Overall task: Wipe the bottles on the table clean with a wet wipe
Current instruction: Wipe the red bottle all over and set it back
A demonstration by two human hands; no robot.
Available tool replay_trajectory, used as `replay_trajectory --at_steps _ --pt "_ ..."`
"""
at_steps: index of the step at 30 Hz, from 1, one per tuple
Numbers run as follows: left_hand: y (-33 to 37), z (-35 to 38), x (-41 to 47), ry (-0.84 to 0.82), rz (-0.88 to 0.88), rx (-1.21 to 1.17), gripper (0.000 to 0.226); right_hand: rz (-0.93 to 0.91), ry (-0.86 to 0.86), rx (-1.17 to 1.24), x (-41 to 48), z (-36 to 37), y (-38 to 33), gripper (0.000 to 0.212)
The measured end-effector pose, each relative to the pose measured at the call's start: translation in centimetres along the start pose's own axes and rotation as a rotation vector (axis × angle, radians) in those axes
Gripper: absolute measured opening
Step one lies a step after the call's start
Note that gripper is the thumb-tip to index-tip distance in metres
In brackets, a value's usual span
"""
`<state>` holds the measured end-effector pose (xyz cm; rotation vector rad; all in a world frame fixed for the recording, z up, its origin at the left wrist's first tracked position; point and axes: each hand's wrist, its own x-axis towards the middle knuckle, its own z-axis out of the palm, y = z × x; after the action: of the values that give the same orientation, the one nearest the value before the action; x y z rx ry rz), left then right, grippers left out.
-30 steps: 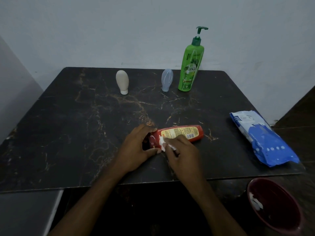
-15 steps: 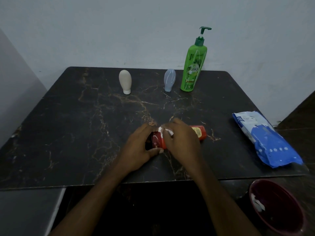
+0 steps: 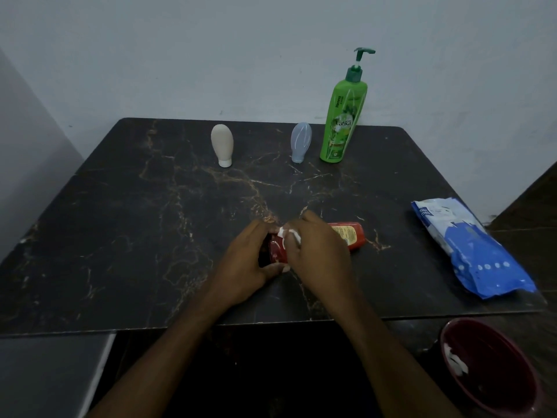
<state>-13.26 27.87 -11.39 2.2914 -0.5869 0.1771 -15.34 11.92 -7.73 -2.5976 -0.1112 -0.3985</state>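
Head view: the red bottle (image 3: 351, 236) lies on its side near the front edge of the table (image 3: 135, 236). The left hand (image 3: 250, 260) grips its cap end, fingers and thumb curled round it. The right hand (image 3: 316, 251) lies over the bottle's middle, its fingers bent round a small white wipe (image 3: 289, 235) and pressing it against the bottle beside the left fingertips.

Judging by this, the wiping of the red bottle is under way, and how much of its surface has been covered cannot be told. At the back of the table stand a beige bottle (image 3: 222, 144), a grey bottle (image 3: 300, 143) and a green pump bottle (image 3: 342, 125), well apart from both hands. Nothing shows whether they are clean or not. The wipe pack (image 3: 470, 248) lies at the right edge. A maroon bin (image 3: 512, 387) below the table holds a white scrap (image 3: 455, 362), likely a spent wipe, so some wiping may be done already.
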Motion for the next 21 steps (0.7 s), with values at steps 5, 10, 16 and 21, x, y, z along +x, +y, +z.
replay_trajectory --at_steps 5,10,16,21 --pt "0.0 -0.1 -0.1 -0.031 -0.029 0.036 0.067 0.204 -0.084 -0.06 1.8 -1.4 6.2 0.024" --pt "0.1 -0.1 -0.1 -0.037 -0.034 0.041 0.067 0.332 -0.078 -0.086 1.9 -2.9 10.1 0.022" --pt "0.2 -0.1 -0.2 -0.016 -0.002 0.045 0.065 0.168 -0.074 0.032 0.2 -1.4 0.6 0.021" --pt "0.1 -0.1 -0.3 0.006 0.04 0.024 0.061 0.065 -0.048 0.012 -0.2 -0.9 -0.9 0.024"
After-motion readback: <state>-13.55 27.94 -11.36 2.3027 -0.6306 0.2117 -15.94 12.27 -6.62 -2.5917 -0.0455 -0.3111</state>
